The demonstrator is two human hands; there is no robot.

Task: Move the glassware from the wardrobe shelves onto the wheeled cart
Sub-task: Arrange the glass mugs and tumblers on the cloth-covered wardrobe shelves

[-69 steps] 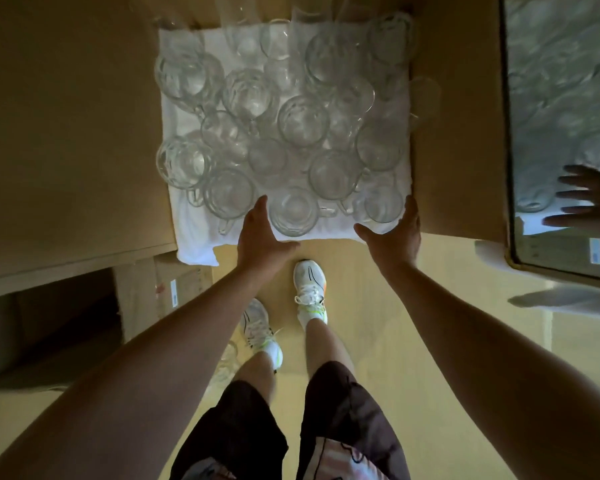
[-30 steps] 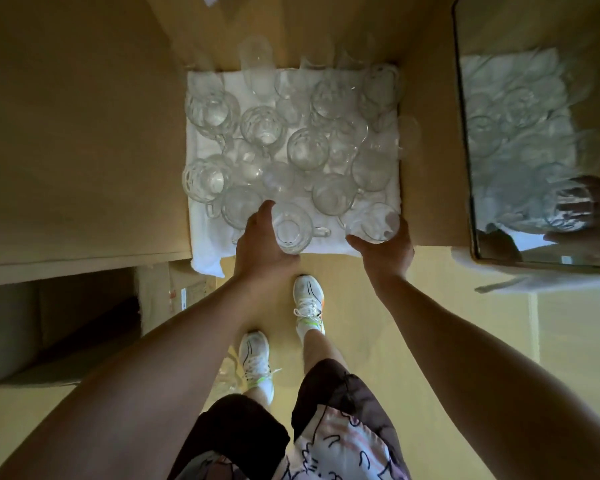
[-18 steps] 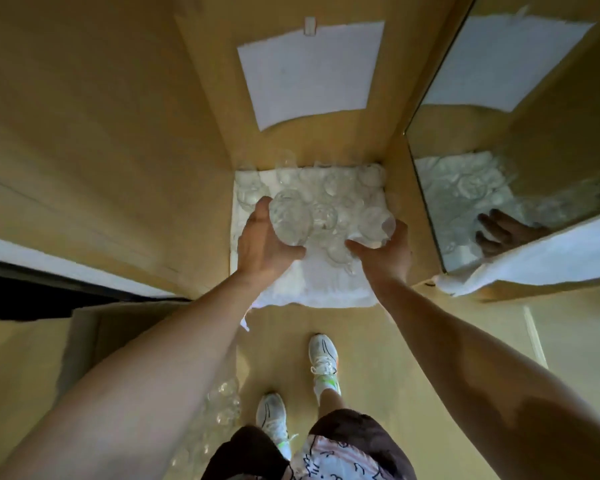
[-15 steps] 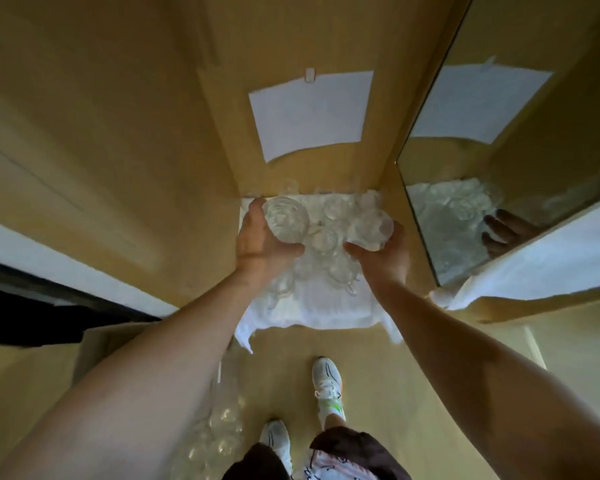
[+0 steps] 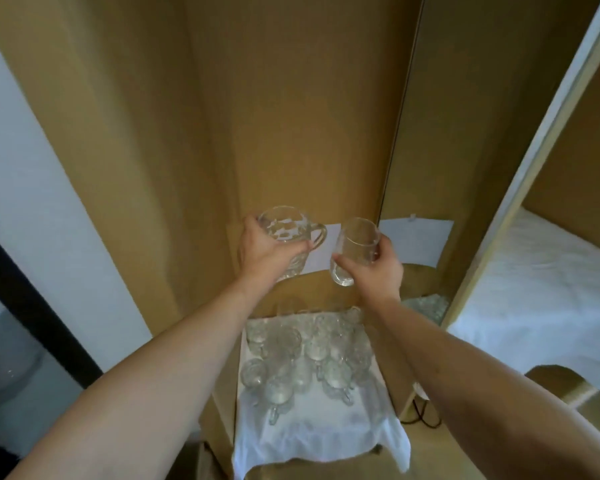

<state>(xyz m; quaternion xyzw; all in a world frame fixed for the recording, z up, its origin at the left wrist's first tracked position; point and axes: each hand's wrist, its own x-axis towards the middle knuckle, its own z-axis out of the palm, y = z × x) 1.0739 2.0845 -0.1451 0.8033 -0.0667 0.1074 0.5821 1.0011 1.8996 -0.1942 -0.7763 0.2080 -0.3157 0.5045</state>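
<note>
My left hand [image 5: 262,256] grips a clear patterned glass mug [image 5: 286,230] with a handle pointing right. My right hand [image 5: 378,268] holds a plain clear tumbler [image 5: 355,249], tilted with its mouth up. Both are raised in the air in front of the wardrobe's brown back panel. Below them, several more glass mugs [image 5: 305,355] stand on a white cloth [image 5: 319,434] that covers the wardrobe shelf. The wheeled cart is out of sight.
A mirrored door [image 5: 430,168] stands open on the right and reflects the glasses. Further right is another shelf under a white cloth [image 5: 541,306]. A white paper sheet [image 5: 321,251] is stuck to the back panel. A white wall [image 5: 32,237] lies left.
Both hands have lifted a glass each off the shelf, up and away from the cloth. The view has swung up from the floor and my feet to the wardrobe's back panel.
</note>
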